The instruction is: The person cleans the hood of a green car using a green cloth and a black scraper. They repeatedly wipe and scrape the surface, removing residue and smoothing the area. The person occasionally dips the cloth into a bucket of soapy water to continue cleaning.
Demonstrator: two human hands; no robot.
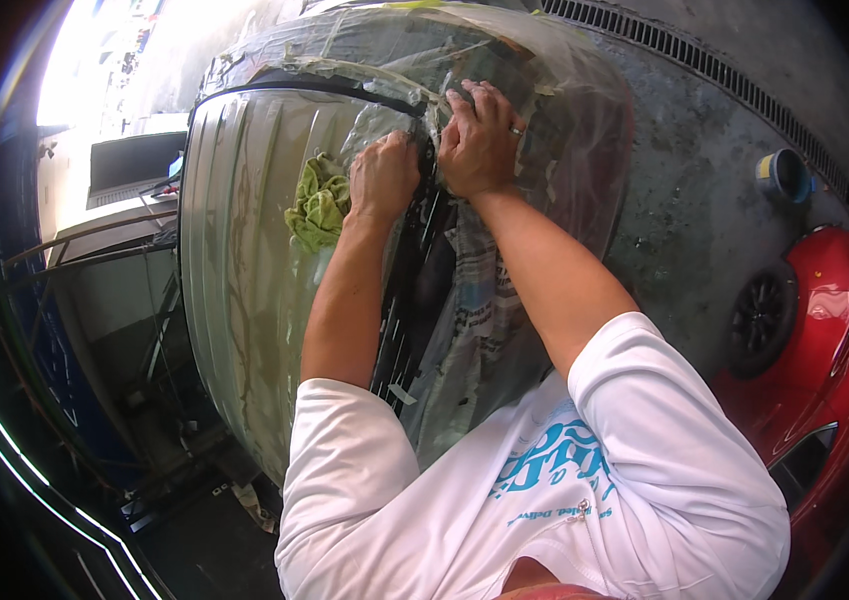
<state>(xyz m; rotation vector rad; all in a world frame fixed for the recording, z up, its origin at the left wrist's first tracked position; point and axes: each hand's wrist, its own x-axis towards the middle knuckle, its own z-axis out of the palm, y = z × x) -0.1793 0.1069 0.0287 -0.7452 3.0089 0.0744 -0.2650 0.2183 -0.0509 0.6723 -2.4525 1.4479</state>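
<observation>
A car roof (244, 200), pale and ribbed, lies in front of me, with a black trim strip (409, 260) along its right side. My left hand (384, 178) is closed at the roof's far right corner, beside a whitish wet-looking patch (374, 125); whatever its fingers hold is hidden. Across the trim, my right hand (481, 140) rests with fingers spread on masking film (574, 140) and tape edges. A ring is on one of its fingers. Next to my left wrist, a crumpled yellow-green cloth (319, 205) lies on the roof.
Printed masking paper (474, 290) runs below the trim under clear film. On the floor to the right stand a grey bucket (782, 177) and a red car (834, 310). A drain grate (694, 75) crosses the floor behind. Metal framing (94, 235) stands at the left.
</observation>
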